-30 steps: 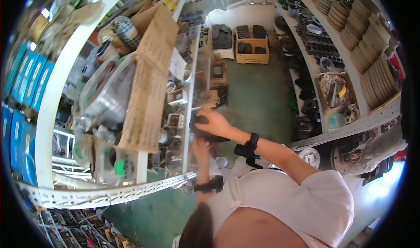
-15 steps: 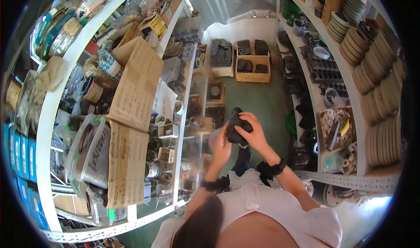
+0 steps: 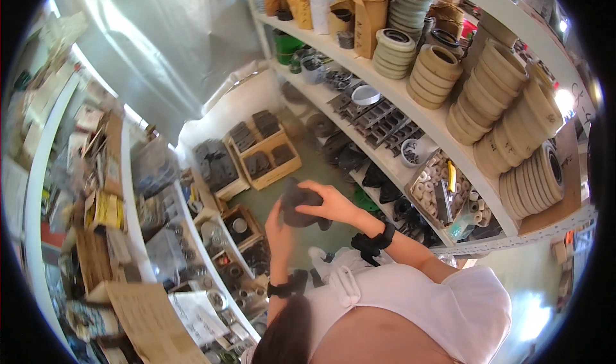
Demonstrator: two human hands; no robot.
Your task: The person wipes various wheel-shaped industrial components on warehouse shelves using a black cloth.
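Between my two hands is a dark grey rounded part [image 3: 298, 205] with a lobed outline, held up over the aisle floor; its exact kind I cannot make out. My left hand [image 3: 278, 232] grips its left side, its fingers partly hidden behind the part. My right hand [image 3: 337, 205] is closed around the right side, thumb across the near face and fingers along the top. A black band circles each wrist.
Stacks of beige rings [image 3: 433, 78] fill the right shelf's upper level. Below stands a box of small white rings [image 3: 420, 181]. A wooden crate [image 3: 277, 171] of dark parts sits on the floor ahead. An open cardboard box [image 3: 154, 319] rests at the left shelving.
My view has swung to the right, bringing more of the right shelf into sight. The dark part stays in both hands and has been turned, its outline now different.
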